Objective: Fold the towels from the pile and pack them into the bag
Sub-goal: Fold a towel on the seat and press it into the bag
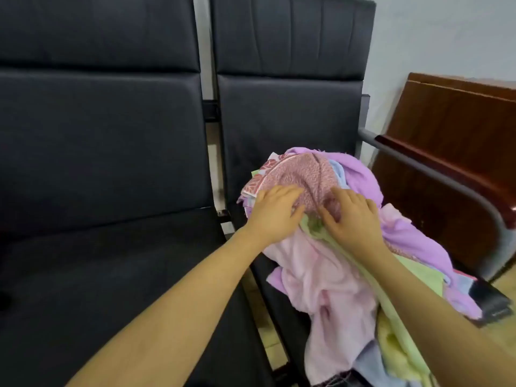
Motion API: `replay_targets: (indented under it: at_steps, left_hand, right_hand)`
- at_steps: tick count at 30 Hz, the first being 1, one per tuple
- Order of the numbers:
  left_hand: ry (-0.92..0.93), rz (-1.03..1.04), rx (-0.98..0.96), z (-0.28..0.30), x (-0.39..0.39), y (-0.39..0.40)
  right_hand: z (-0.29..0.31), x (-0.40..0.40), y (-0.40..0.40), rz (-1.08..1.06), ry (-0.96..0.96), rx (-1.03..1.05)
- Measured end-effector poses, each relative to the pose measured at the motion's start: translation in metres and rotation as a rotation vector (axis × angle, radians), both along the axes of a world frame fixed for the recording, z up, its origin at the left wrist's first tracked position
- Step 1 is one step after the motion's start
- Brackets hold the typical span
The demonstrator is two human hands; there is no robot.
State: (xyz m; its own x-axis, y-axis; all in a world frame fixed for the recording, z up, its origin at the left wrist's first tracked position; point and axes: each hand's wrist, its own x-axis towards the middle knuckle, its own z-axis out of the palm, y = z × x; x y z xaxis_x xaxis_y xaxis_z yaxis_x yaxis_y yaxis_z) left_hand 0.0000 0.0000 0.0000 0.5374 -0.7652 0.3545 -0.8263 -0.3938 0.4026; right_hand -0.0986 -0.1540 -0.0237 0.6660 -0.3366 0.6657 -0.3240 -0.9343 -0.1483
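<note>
A loose pile of towels [329,280] covers the right-hand black seat: pale pink, lilac, light green and light blue ones, with a red-patterned towel [301,171] on top at the back. My left hand [275,212] lies on the near left edge of the red-patterned towel, fingers fairly straight. My right hand [353,219] sits just right of it, fingers bent into the folds where the red-patterned and green towels meet. The pile hides its fingertips. No bag shows clearly.
Two black padded seats stand side by side; the left seat [111,275] holds nothing. A grey armrest [435,169] and a dark wooden panel [460,129] bound the right side. A dark flat object [491,300] lies under the pile's right edge.
</note>
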Motion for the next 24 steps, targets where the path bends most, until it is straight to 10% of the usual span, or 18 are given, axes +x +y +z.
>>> replay_targets:
  at_steps: [16,24]
  left_hand:
    - [0.003,-0.108,-0.087,-0.006,-0.021,-0.026]
    - [0.168,0.016,-0.429,0.025,-0.04,0.005]
  right_hand:
    - [-0.001,-0.029,0.008,0.067,-0.438,-0.24]
    - [0.033,-0.038,0.043,0.211,-0.502,-0.123]
